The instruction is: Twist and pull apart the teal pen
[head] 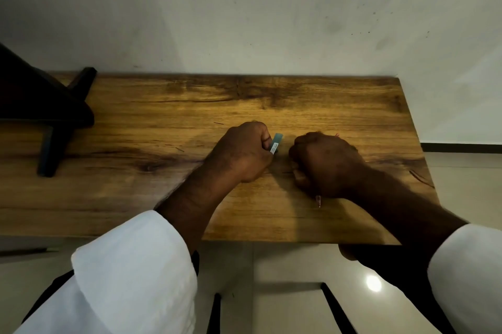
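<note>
Wooden table (163, 198), left hand (239, 153) gripping teal strip (276, 142), angled up-right

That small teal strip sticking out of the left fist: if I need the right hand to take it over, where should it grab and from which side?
Probably the free upper end of the teal strip, which pokes up and to the right out of the left hand; its lower end is buried in the curled fingers. Come in from the right, where the right hand already sits, and pinch the flat faces, since it looks thin and flat.
</note>
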